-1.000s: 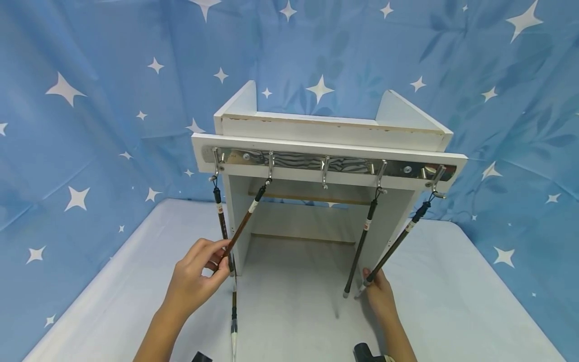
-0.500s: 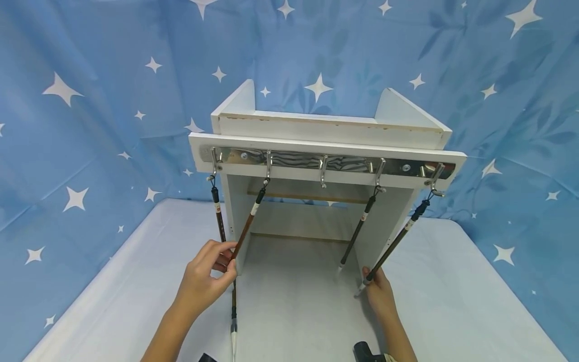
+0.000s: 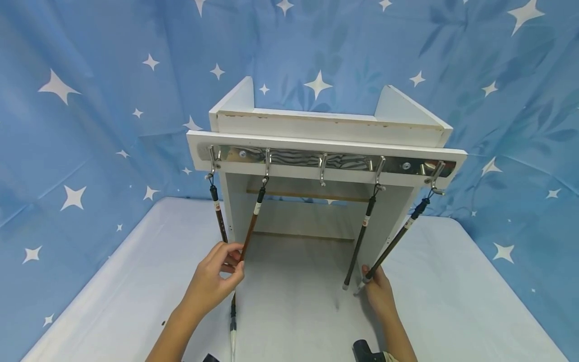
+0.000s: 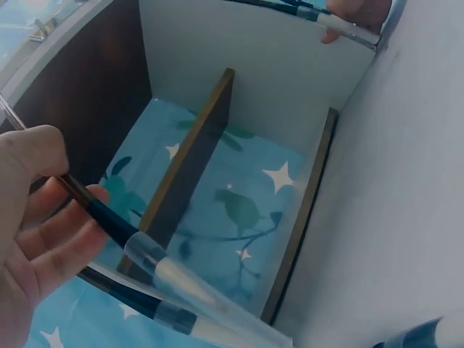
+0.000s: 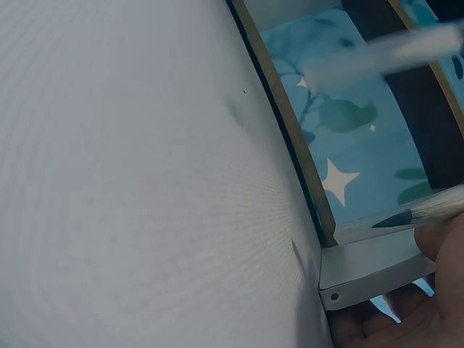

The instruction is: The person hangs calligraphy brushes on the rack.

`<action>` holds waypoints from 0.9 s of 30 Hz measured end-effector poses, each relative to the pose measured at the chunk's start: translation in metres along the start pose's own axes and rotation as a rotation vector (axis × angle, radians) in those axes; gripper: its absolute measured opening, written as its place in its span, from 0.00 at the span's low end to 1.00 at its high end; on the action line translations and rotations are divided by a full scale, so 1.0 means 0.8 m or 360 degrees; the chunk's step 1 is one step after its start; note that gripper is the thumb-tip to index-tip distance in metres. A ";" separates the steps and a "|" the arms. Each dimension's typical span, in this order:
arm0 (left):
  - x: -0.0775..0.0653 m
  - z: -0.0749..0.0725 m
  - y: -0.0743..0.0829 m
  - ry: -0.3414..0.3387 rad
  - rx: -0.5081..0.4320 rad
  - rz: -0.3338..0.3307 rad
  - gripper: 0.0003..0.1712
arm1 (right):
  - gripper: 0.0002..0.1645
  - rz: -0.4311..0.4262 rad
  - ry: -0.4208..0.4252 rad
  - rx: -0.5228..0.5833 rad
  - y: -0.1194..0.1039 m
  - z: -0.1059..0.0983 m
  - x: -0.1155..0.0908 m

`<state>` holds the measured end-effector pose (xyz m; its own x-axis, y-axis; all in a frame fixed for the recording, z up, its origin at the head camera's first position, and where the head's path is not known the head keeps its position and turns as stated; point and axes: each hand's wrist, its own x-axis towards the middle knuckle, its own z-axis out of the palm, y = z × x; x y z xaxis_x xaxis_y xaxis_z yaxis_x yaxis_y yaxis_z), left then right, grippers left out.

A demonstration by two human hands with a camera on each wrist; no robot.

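Note:
My left hand (image 3: pixel 214 276) pinches the brown handle of a calligraphy brush (image 3: pixel 251 226), which hangs by its loop from the second hook from the left. Its pale tip (image 4: pixel 188 283) has a clear cap. Beside it, from the leftmost hook, hangs another brush (image 3: pixel 219 213), its lower part behind my hand. Low at the right, my right hand (image 3: pixel 381 296) grips the side panel (image 5: pixel 377 264) of the white rack (image 3: pixel 325 133), thumb inside and fingers outside. A dark brush (image 3: pixel 398 236) from the rightmost hook hangs in front of this hand, close to the thumb.
A metal strip with several hooks (image 3: pixel 323 168) runs along the rack's front; its middle hook bears nothing. Another dark brush (image 3: pixel 360 241) hangs from the fourth hook. A further brush end (image 3: pixel 232 327) shows below my left hand. The rack stands on a white-covered table (image 3: pixel 457 301).
My left hand has moved a little right, bringing the pinched brush nearer to upright. The brush on the fourth hook has swung back and forth. My right hand stays on the side panel.

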<state>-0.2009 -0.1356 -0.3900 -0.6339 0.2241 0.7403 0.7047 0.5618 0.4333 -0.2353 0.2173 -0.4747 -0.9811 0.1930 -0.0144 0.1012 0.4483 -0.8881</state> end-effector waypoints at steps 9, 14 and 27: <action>-0.006 0.005 -0.012 -0.0254 0.0109 -0.0069 0.16 | 0.40 0.0043 0.0006 -0.0015 -0.001 0.001 0.000; -0.009 0.003 -0.015 -0.0386 0.0173 -0.0135 0.12 | 0.40 0.0051 -0.0003 -0.0004 -0.003 0.000 -0.001; -0.025 0.002 -0.025 -0.1293 0.0135 -0.0954 0.10 | 0.40 0.0028 -0.0017 0.0009 -0.003 -0.001 0.001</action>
<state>-0.2028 -0.1501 -0.4143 -0.9230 0.3429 -0.1744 0.1945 0.8070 0.5576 -0.2366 0.2168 -0.4719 -0.9809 0.1913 -0.0347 0.1173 0.4401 -0.8903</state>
